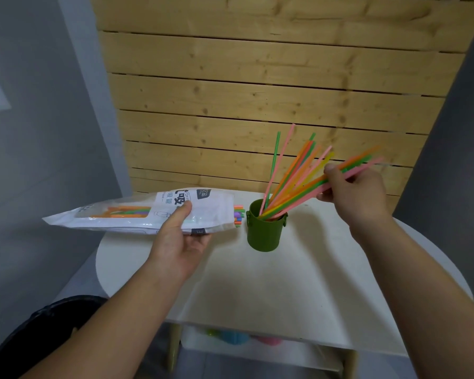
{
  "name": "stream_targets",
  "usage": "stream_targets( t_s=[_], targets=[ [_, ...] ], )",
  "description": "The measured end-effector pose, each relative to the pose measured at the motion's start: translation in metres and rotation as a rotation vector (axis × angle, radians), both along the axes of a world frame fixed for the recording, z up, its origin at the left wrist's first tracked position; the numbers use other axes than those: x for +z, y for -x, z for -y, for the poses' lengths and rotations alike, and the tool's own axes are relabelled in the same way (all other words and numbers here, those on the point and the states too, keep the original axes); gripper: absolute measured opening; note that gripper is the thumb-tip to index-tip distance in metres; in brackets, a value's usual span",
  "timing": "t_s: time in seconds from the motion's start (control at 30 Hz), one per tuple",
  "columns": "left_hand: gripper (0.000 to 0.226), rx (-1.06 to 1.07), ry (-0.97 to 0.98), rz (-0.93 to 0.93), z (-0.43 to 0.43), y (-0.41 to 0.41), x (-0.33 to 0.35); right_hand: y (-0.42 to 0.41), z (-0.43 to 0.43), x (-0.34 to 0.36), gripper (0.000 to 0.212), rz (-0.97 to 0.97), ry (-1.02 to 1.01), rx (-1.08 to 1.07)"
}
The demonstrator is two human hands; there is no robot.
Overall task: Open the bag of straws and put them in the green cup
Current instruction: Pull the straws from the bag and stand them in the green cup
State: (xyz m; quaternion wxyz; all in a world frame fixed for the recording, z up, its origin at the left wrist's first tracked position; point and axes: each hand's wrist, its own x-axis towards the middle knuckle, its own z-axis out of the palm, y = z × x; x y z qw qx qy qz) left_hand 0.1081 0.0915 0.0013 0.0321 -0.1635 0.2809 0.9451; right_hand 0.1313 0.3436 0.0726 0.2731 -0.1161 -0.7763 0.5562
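Note:
My left hand (181, 236) grips a white straw bag (137, 212) held level above the table's left side. Its open mouth faces right, and coloured straw ends (238, 214) poke out near the green cup (266, 228). The cup stands upright on the white table (285, 283). Several straws (288, 176) lean in it, fanning up and to the right. My right hand (353, 190) is closed on a bundle of pink, green, orange and yellow straws (307, 190) whose lower ends sit inside the cup.
A wooden slat wall (257, 91) rises right behind the table. A lower shelf (257, 348) under the tabletop holds blurred coloured objects. A dark bin (39, 337) sits at the lower left, beside grey walls.

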Motion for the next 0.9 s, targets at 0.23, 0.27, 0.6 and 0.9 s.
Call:
stream_targets(
  t_s=[0.23, 0.27, 0.6, 0.9],
  targets=[
    [0.031, -0.009, 0.005, -0.031, 0.000, -0.003, 0.003, 0.013, 0.004, -0.009, 0.018, 0.080, -0.016, 0.085],
    [0.030, -0.010, 0.005, -0.031, -0.001, -0.003, 0.004, 0.015, 0.004, -0.013, 0.018, 0.087, 0.005, 0.094],
    [0.020, -0.031, 0.025, -0.038, -0.011, -0.007, 0.007, 0.039, 0.002, -0.032, 0.015, 0.053, 0.167, 0.040],
    [0.019, -0.023, 0.031, -0.041, -0.014, -0.008, 0.007, 0.057, 0.007, -0.037, 0.027, 0.053, 0.268, 0.064]
  ],
)
